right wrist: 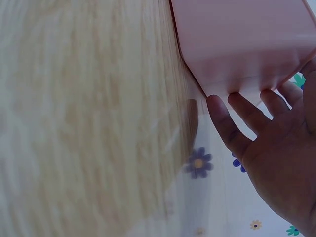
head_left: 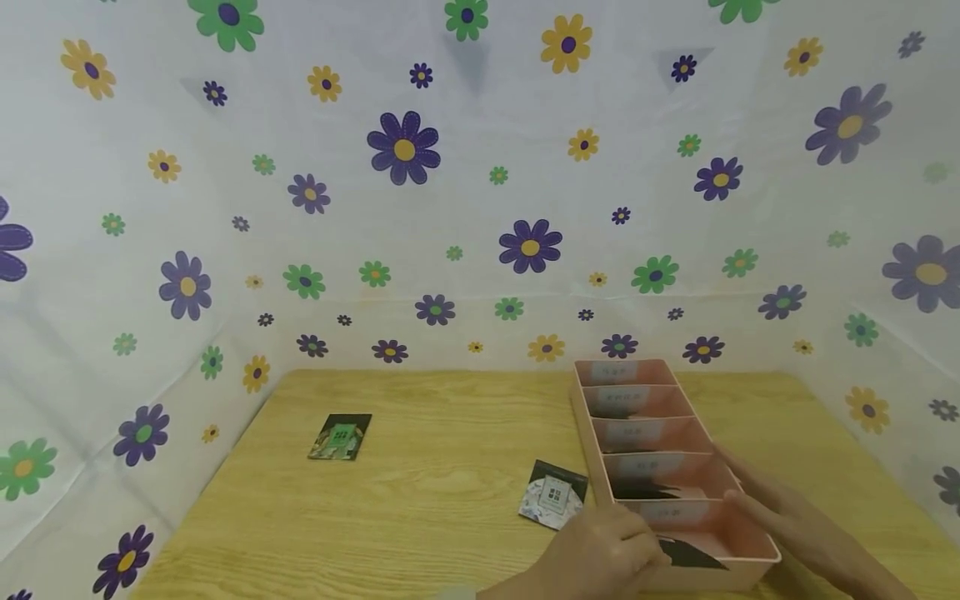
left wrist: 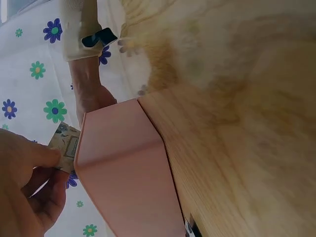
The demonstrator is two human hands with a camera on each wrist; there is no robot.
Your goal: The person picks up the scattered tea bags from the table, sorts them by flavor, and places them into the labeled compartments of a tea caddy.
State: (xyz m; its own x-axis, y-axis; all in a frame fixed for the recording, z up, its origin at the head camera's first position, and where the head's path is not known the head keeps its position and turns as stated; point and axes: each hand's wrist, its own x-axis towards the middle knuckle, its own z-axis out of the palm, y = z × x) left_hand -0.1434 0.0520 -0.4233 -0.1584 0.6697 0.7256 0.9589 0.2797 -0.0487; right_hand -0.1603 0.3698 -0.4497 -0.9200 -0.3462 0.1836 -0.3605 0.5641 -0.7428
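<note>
A long pink divided box (head_left: pixel 587 421) stands on the right of the table, its compartments in a row with pale labels on their walls. At its nearest compartment, my left hand (head_left: pixel 603 550) pinches a small flat square packet (left wrist: pixel 64 143) between thumb and fingers; its dark side (head_left: pixel 688 555) shows in the head view. The packet lies at the box's rim, partly inside. My right hand (head_left: pixel 795 517) rests against the right side of the box, and its fingers (right wrist: pixel 249 114) touch the outer wall, fairly straight. Dark packets partly show in two other compartments.
A square packet with a silvery label (head_left: pixel 553 495) lies just left of the box. Another with a green label (head_left: pixel 341 437) lies farther left on the wooden table (head_left: pixel 420 483). Flower-printed white sheeting (head_left: pixel 465 200) encloses the back and sides.
</note>
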